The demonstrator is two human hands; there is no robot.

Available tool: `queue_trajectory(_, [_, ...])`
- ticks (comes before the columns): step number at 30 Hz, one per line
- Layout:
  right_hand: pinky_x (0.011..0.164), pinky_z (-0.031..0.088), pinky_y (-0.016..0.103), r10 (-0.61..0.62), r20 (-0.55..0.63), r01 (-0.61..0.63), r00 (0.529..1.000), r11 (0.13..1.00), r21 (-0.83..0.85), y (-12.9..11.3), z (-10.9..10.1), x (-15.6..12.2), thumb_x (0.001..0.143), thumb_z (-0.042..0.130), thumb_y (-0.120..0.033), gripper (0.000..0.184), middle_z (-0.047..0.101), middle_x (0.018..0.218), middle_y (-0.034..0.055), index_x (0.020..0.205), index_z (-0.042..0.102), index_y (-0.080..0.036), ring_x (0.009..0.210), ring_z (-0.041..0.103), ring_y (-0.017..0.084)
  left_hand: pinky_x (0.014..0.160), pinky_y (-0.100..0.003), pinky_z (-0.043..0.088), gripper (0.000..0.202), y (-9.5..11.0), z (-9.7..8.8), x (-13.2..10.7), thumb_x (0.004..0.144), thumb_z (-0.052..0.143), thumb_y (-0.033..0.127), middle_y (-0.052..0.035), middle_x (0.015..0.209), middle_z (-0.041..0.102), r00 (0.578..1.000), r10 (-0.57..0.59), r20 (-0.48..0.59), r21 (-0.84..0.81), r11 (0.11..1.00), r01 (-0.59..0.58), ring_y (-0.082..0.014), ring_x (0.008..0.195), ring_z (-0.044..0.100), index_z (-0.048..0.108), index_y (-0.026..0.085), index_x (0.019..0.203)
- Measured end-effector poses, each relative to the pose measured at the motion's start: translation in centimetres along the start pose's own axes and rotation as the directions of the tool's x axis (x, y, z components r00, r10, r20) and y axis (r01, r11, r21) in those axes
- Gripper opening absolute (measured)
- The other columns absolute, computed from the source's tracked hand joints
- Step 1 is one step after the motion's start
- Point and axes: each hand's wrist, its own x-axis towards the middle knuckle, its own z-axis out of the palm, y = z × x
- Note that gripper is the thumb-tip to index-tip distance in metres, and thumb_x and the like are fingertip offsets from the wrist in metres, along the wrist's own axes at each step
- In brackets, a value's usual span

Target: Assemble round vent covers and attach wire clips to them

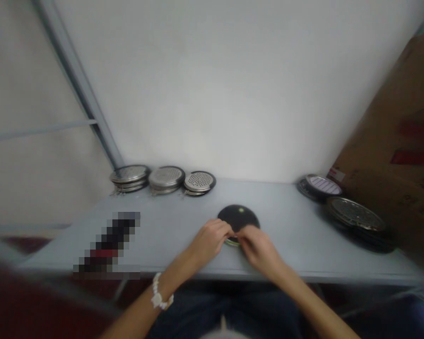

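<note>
A round black disc with a small light spot lies on the table in front of me. At its near edge, my left hand is closed in a pinch. From the other side my right hand pinches too, its fingertips almost touching the left ones. What the fingertips hold is too small and blurred to make out. Below them a yellow-green strip shows along the disc's near rim. A white bead bracelet is on my left wrist.
Along the back left stand stacks of round metal discs with dark rims: a left stack, a middle stack and a perforated one. More discs lie at the right by a cardboard box. A pixelated patch covers something at left.
</note>
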Motion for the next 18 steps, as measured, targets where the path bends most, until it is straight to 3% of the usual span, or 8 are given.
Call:
queue_trajectory(6, [0.075,0.050,0.037,-0.087,-0.056,0.082,0.995,0.994,-0.077,0.8,0.6,-0.6,0.097,0.048,-0.013,0.019,0.069,0.088,0.0088,0.092,0.064,-0.021,0.084,0.062,0.024,0.086,-0.031,0.051,0.024,-0.6,-0.5,0.3,0.092,0.049,0.002,-0.0050,0.091,0.071,0.999,0.039,0.036,-0.079,0.996,-0.036,-0.0204,0.090,0.064,0.067,0.018,0.090])
queue_trajectory(12, [0.076,0.050,0.037,-0.103,-0.025,0.102,0.994,0.993,-0.064,0.9,1.0,-0.6,0.095,0.050,-0.011,0.018,0.068,0.091,0.0091,0.093,0.064,-0.022,0.086,0.061,0.024,0.086,-0.029,0.049,0.022,-1.2,-1.0,0.4,0.091,0.050,0.003,-0.0046,0.091,0.070,0.995,0.045,0.093,-0.157,0.987,-0.030,-0.0193,0.092,0.063,0.066,0.018,0.090])
queue_trajectory(18, [0.077,0.050,0.037,-0.102,0.028,0.104,0.994,0.988,-0.112,0.9,0.9,-0.6,0.097,0.046,-0.011,0.022,0.066,0.090,0.0090,0.091,0.064,-0.021,0.087,0.058,0.024,0.082,-0.027,0.047,0.022,-1.5,-1.2,0.6,0.091,0.050,0.002,-0.0033,0.087,0.067,0.990,0.072,0.122,-0.122,0.991,-0.057,-0.0188,0.087,0.061,0.064,0.018,0.087])
